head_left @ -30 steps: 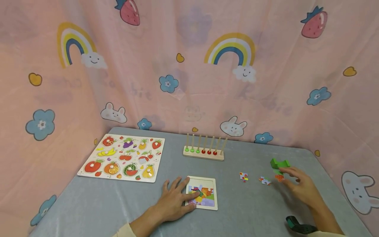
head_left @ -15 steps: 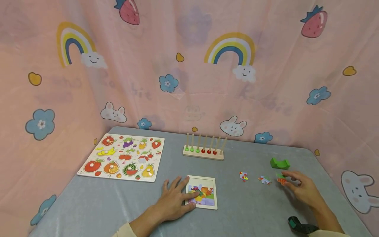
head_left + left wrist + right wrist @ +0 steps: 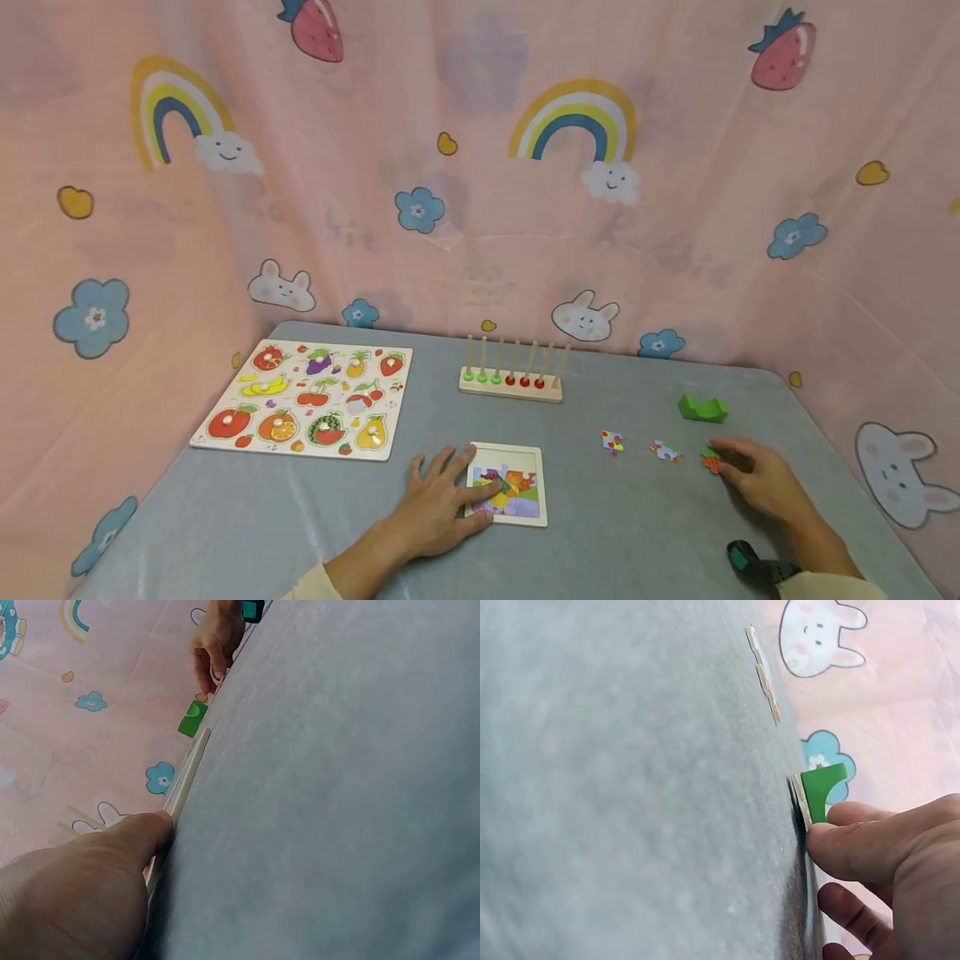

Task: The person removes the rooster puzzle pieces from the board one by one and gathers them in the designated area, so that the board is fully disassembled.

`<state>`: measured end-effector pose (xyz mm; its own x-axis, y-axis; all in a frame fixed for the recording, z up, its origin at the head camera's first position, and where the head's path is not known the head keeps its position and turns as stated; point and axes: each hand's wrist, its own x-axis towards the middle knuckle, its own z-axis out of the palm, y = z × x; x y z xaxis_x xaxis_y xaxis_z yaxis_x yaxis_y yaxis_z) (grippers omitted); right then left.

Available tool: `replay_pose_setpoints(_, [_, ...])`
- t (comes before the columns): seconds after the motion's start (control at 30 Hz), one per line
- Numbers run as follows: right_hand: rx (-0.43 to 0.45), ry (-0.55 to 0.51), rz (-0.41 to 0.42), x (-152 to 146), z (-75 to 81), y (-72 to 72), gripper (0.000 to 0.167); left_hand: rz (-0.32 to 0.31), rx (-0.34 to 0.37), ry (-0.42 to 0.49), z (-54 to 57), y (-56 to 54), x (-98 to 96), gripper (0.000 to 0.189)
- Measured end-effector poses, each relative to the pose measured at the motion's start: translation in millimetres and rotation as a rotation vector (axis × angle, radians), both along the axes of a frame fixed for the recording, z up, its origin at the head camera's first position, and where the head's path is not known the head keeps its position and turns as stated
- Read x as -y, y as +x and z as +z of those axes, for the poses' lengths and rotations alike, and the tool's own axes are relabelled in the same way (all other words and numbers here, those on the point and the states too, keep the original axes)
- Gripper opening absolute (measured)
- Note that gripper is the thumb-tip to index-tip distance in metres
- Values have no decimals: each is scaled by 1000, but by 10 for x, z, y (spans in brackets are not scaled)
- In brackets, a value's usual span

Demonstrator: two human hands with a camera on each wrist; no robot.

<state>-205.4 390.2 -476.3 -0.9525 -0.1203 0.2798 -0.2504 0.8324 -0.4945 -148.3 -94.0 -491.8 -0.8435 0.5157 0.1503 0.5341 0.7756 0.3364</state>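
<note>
My left hand (image 3: 442, 510) lies with spread fingers over the left side of a small wooden-framed jigsaw puzzle (image 3: 507, 519). One finger reaches onto its picture, which is partly filled with colourful pieces. At the right, my right hand (image 3: 767, 477) pinches an orange and green puzzle piece (image 3: 709, 460) between thumb and finger, close over the table. In the right wrist view this piece (image 3: 801, 796) shows edge-on at the thumb tip. Two more loose pieces lie to its left, a patterned one (image 3: 665, 451) and another (image 3: 612, 442). A green curved block (image 3: 703, 409) stands just behind.
A fruit peg puzzle board (image 3: 300, 398) lies at the back left of the grey table (image 3: 315, 517). A wooden peg rack (image 3: 512, 386) with green and red beads stands at the back middle. A pink printed curtain (image 3: 480, 167) hangs behind the table.
My right hand has drawn the orange and green piece a little toward me, away from the green block. The left hand stays on the framed puzzle. The head view has shifted slightly.
</note>
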Motion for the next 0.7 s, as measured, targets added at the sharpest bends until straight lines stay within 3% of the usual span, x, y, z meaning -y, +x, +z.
replay_pose_setpoints(0.33, [81, -34, -9, 12, 105, 51, 41, 3, -7, -1, 16, 8, -5, 43])
replay_pose_setpoints(0.5, [125, -93, -1, 102, 238, 90, 51, 5, -1, -8, 26, 10, -5, 43])
replay_pose_setpoints(0.7, [114, -78, 24, 284, 432, 107, 55, 3, -2, -10, 23, 11, -6, 43])
